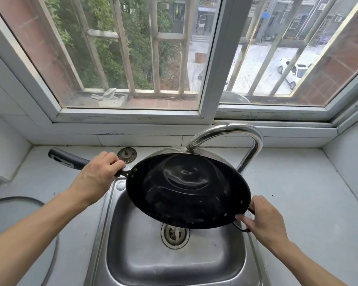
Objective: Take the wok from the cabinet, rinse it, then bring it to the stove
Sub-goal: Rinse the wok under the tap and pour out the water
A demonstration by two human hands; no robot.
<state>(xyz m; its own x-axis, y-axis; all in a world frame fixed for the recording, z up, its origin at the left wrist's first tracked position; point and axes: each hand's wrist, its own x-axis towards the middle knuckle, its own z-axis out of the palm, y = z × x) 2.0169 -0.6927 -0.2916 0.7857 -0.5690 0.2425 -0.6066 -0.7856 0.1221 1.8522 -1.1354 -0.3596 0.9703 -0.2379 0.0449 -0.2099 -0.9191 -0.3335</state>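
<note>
Left hand curled round wok handle; right hand pinching the small loop handle at far rim. Wok tilted over sink, under tap, water pouring toward drain. Rinse step, likely its end. Next: level wok, lift clear of tap, carry to stove, not in view

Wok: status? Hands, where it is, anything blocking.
Left hand grips the long handle; right hand holds the loop handle. Wok tilted over the sink, water draining out. Faucet arches close behind the rim.
</note>
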